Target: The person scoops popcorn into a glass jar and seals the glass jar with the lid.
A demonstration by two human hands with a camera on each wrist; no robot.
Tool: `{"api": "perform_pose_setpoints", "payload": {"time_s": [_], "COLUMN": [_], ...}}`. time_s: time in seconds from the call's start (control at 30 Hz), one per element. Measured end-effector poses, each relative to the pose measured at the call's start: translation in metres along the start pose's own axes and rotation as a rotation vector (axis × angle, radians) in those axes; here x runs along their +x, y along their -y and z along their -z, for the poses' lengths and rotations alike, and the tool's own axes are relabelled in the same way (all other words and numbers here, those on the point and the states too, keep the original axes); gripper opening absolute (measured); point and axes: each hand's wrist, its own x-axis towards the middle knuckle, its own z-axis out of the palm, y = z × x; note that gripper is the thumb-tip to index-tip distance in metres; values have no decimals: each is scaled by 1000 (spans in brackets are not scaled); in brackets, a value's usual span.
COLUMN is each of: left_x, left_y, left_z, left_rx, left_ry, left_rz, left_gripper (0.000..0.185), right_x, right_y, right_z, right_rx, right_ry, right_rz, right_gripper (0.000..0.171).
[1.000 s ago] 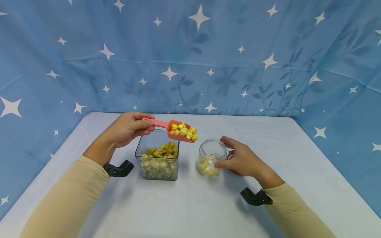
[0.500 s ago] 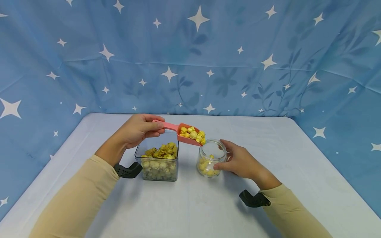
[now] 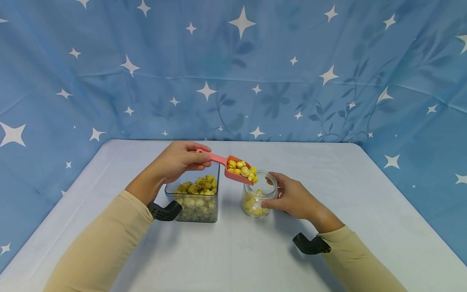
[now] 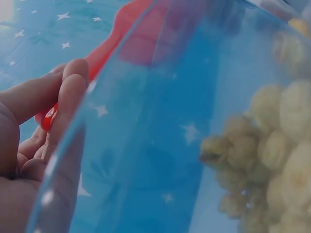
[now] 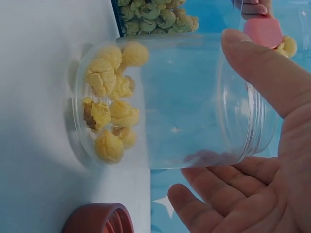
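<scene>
My left hand (image 3: 198, 158) pinches the handle of a pink scoop (image 3: 237, 170) heaped with yellow popcorn. The scoop tilts down to the right, with its lip just over the mouth of a small clear jar (image 3: 255, 200). That jar holds a few popcorn pieces at the bottom. My right hand (image 3: 288, 196) grips the jar from the right, thumb low and fingers behind the rim. The right wrist view shows the jar (image 5: 170, 102) between thumb (image 5: 257, 63) and fingers. In the left wrist view my fingers (image 4: 68, 92) hold the scoop handle (image 4: 104, 51) beyond a clear wall.
A square clear container (image 3: 197, 202) part full of popcorn stands left of the jar, under my left hand. A reddish lid (image 5: 97, 221) lies on the table (image 3: 237, 251) beside the jar. A blue star-printed cloth (image 3: 255, 69) hangs behind the table.
My left hand has carried the loaded scoop rightward from above the square container to the jar's mouth and tipped it down. The right hand has stayed on the jar.
</scene>
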Motion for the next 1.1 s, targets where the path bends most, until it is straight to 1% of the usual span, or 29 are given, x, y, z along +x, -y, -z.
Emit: {"api": "perform_pose_setpoints", "payload": {"time_s": [0.2, 0.33, 0.47, 0.83, 1.1], "left_x": [3, 5, 5, 5, 5], "left_y": [-4, -8, -10, -14, -16], "left_z": [-9, -12, -14, -15, -16], "left_rx": [48, 48, 52, 91, 103], "left_ry": [-15, -25, -32, -22, -24], "left_rz": [20, 39, 53, 30, 32], "left_gripper": [39, 39, 39, 38, 36], "right_x": [-1, -1, 0, 0, 0], "right_y": [-1, -1, -2, -3, -4], "right_z": [0, 0, 0, 0, 0], "right_rx": [9, 27, 21, 24, 31], "right_ry": [2, 4, 0, -6, -9], "right_rz": [1, 8, 20, 45, 64], "right_gripper": [89, 89, 90, 88, 87]}}
